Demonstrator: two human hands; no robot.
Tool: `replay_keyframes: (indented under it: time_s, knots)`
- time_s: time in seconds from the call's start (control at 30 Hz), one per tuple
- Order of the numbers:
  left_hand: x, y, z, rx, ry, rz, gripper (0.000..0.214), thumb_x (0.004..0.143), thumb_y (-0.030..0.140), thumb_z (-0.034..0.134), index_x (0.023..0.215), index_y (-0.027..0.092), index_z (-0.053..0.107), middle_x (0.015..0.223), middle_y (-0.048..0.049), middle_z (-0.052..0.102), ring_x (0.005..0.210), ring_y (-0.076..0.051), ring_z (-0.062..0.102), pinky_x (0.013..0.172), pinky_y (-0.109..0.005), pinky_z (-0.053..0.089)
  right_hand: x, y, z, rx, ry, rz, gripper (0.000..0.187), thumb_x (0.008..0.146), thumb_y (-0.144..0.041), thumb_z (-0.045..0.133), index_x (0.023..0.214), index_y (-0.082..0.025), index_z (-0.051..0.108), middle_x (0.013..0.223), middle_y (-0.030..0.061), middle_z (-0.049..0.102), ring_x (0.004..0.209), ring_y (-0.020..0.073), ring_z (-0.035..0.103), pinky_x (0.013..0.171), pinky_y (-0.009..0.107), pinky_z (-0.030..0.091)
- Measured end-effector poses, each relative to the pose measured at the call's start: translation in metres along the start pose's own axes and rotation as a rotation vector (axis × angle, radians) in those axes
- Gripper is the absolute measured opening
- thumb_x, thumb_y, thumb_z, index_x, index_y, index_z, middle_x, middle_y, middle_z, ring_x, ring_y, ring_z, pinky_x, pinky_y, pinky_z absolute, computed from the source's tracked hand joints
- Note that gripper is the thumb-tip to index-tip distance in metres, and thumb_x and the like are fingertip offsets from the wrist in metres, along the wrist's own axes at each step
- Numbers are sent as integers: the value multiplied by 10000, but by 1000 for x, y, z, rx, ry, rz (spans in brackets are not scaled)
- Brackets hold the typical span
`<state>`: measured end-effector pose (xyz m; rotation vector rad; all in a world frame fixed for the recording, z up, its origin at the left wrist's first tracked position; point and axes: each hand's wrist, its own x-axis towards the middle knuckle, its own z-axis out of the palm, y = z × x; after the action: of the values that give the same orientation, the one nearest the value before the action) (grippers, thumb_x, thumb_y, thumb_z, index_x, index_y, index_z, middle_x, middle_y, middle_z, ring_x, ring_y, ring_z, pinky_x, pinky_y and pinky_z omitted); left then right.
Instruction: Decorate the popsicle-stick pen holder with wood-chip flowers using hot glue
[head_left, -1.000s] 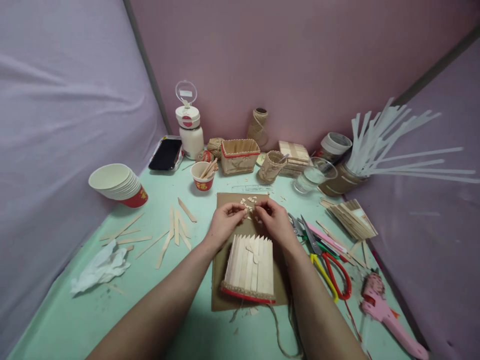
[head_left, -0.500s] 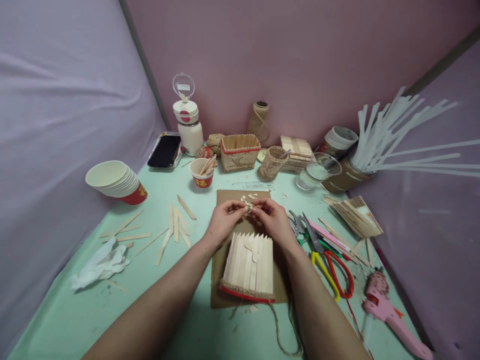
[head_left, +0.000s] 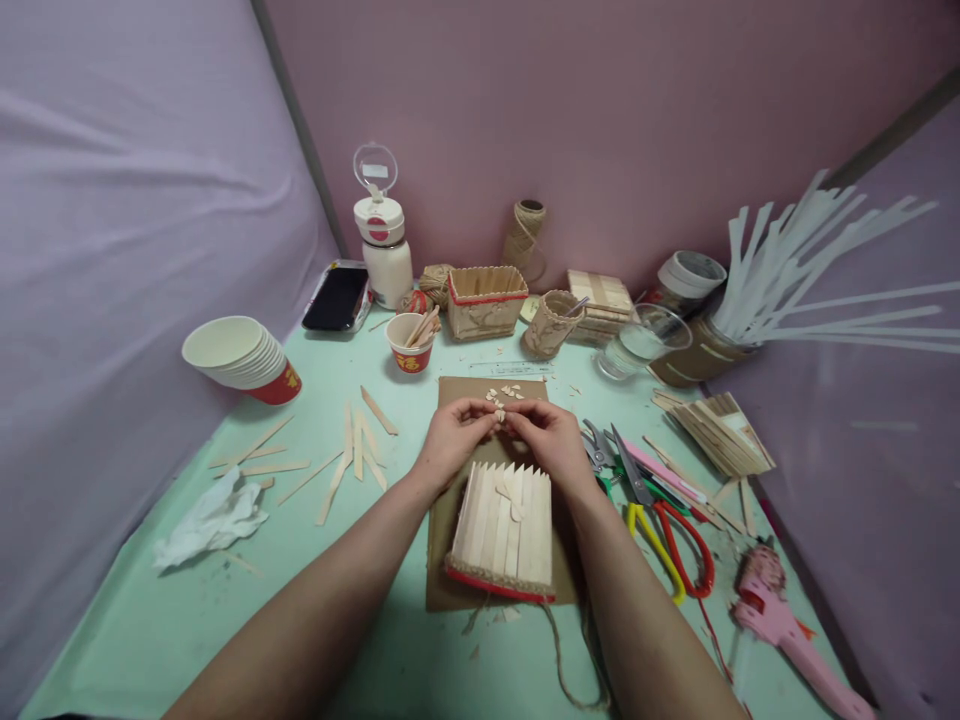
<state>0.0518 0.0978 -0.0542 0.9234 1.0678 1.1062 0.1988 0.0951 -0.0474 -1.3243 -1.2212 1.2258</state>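
Clock centre: a cardboard sheet (head_left: 487, 452), lying flat on a green table (head_left: 337, 600), twelve pointing away from the person.

Left hand (head_left: 454, 437): reaching in from seven; fingers curling, thumb and forefinger nearly closing. Right hand (head_left: 553, 440): reaching in from five, mirroring that pinch. Both sets of fingertips are meeting over the sheet's twelve o'clock half and appear to be gripping one small wood chip (head_left: 500, 414), mostly hidden by the fingers.

Wood scraps (head_left: 512, 391): several, lying loose on the sheet just past the fingertips toward twelve.

Stick panel (head_left: 491, 530): one, resting on the sheet's six o'clock half, jagged ends facing twelve, red-trimmed edge facing six.

Ruler (head_left: 510, 368): lying beyond the sheet at twelve. Basket (head_left: 487, 318): standing behind it, also at twelve.

Paper cup (head_left: 410, 358): standing at eleven, holding sticks.

Cup stack (head_left: 247, 365): lying tilted at ten.

Loose sticks (head_left: 348, 452) and crumpled tissue (head_left: 214, 520): lying toward nine.

Scissors (head_left: 636, 475): lying at three, blades apart.

Glue gun (head_left: 772, 610): lying at four, pink.
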Motion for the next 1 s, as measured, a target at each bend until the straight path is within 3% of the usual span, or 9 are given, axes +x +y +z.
replay_keyframes:
  time_s: [1.0]
  knots:
    - [-2, 5, 2, -17, 44, -44, 228, 645, 294, 756, 784, 133, 674, 662, -28, 673, 622, -117, 607, 616, -245, 464, -1, -3, 4, 22, 41, 34, 237, 646, -381, 735, 756, -175, 696, 645, 14, 668, 587, 142, 582, 581, 264, 459]
